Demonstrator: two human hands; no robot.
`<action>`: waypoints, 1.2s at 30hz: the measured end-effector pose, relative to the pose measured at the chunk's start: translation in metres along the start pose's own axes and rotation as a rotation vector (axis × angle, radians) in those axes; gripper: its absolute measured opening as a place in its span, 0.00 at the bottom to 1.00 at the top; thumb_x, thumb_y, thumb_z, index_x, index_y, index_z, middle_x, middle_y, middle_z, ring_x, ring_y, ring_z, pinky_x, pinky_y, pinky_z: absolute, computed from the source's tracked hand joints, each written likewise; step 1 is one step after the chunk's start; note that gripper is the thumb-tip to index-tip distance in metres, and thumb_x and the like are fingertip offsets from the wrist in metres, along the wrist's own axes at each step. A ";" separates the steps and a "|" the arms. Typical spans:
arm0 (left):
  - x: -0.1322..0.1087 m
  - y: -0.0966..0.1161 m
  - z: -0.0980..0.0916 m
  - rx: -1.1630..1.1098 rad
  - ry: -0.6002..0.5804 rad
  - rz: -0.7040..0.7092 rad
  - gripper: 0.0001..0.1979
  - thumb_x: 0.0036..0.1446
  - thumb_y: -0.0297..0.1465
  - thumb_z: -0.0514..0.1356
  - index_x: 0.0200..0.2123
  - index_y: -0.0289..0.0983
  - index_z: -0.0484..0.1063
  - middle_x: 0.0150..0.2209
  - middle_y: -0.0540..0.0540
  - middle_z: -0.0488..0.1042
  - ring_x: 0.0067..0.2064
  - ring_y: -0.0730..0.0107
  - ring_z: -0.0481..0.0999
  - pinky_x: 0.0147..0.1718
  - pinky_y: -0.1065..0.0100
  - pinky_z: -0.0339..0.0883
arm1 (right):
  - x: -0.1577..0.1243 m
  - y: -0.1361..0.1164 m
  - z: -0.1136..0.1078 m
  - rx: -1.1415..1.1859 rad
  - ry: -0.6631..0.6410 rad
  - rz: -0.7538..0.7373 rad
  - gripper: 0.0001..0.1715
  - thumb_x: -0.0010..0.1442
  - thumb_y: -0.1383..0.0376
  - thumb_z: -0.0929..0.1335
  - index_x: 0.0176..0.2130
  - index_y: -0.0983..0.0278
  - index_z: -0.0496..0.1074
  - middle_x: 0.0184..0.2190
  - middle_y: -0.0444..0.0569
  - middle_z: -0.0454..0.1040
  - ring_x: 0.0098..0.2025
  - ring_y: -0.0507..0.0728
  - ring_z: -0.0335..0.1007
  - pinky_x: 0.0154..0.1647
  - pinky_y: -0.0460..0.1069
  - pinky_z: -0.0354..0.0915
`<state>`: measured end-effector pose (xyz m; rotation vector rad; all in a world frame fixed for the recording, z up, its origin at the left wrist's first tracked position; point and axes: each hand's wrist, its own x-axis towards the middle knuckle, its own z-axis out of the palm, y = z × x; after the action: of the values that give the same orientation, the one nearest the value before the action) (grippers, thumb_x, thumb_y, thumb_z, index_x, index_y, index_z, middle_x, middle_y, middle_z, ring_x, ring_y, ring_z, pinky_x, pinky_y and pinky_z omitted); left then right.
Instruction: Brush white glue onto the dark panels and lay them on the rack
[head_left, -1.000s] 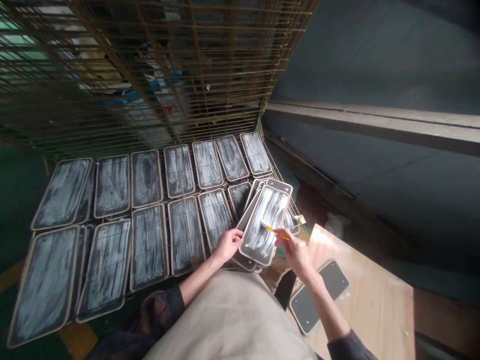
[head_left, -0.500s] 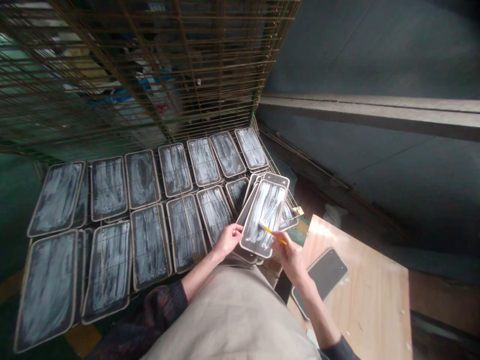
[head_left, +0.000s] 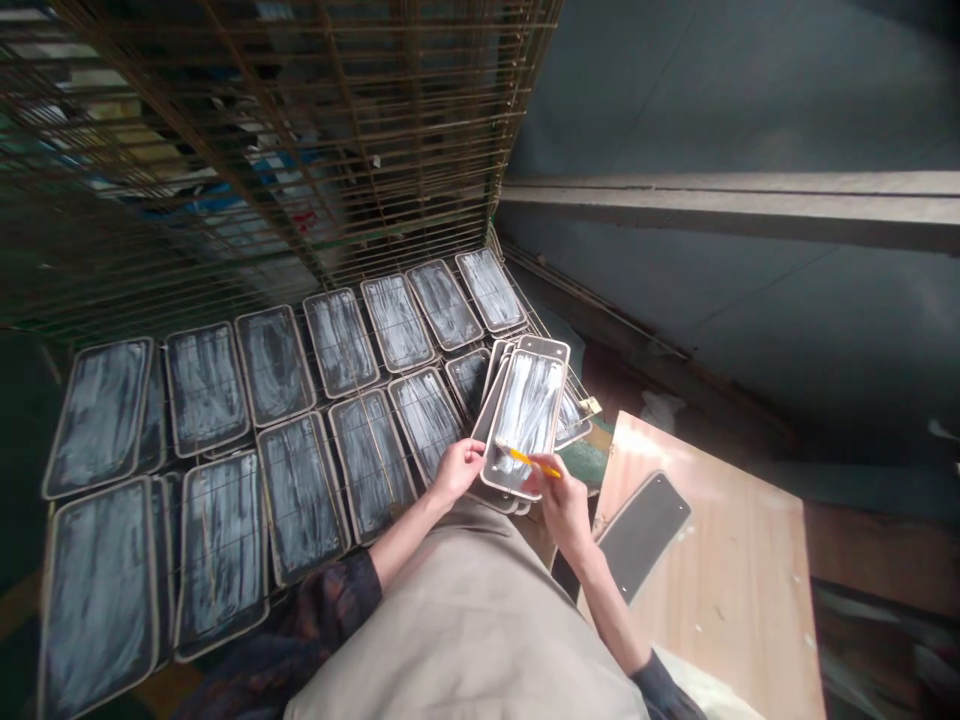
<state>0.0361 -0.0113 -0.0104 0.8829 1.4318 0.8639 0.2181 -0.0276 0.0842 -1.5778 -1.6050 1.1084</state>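
Brush (head_left: 536,462) has just slid down toward the near left edge of the top panel (head_left: 531,395), so coating looks well along there. That panel's on a stack by the wire rack's (head_left: 592,406) right end. Right hand (head_left: 566,510) has fingers gripping the brush; left hand's (head_left: 456,472) fingers touch the panel's edge, can't tell if pinching.

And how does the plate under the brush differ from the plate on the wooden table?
The brushed plate has white streaks; the other plate is plain grey. The brushed plate tops a stack; the other plate lies on the wooden table. Both have rounded corners and pale edges.
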 end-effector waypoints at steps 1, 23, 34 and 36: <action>0.000 0.000 0.000 -0.006 -0.001 -0.002 0.13 0.45 0.30 0.60 0.36 0.32 0.73 0.19 0.53 0.69 0.21 0.77 0.66 0.23 0.75 0.56 | -0.010 -0.001 0.000 0.026 -0.018 0.024 0.15 0.63 0.55 0.60 0.43 0.61 0.68 0.25 0.44 0.74 0.26 0.53 0.73 0.32 0.47 0.70; -0.004 0.011 -0.002 0.251 0.018 0.067 0.12 0.46 0.26 0.59 0.37 0.35 0.74 0.20 0.53 0.70 0.23 0.75 0.67 0.27 0.74 0.60 | -0.026 0.009 -0.039 0.283 0.076 0.190 0.19 0.61 0.52 0.63 0.45 0.61 0.66 0.27 0.47 0.75 0.27 0.57 0.75 0.26 0.50 0.72; -0.014 0.034 0.006 0.565 0.118 0.128 0.13 0.48 0.22 0.58 0.37 0.40 0.74 0.22 0.53 0.72 0.25 0.72 0.68 0.33 0.71 0.56 | 0.082 0.026 -0.051 0.144 0.337 -0.127 0.16 0.62 0.55 0.62 0.44 0.62 0.66 0.27 0.44 0.74 0.29 0.53 0.74 0.33 0.49 0.71; -0.016 0.037 0.006 0.615 0.131 0.140 0.13 0.48 0.22 0.58 0.37 0.41 0.74 0.22 0.53 0.72 0.26 0.72 0.68 0.36 0.70 0.56 | 0.100 0.025 -0.052 0.096 0.355 -0.165 0.15 0.62 0.56 0.62 0.45 0.62 0.66 0.28 0.45 0.74 0.30 0.54 0.75 0.34 0.49 0.71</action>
<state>0.0442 -0.0090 0.0299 1.4179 1.8059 0.5898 0.2659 0.0765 0.0730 -1.4552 -1.3927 0.7570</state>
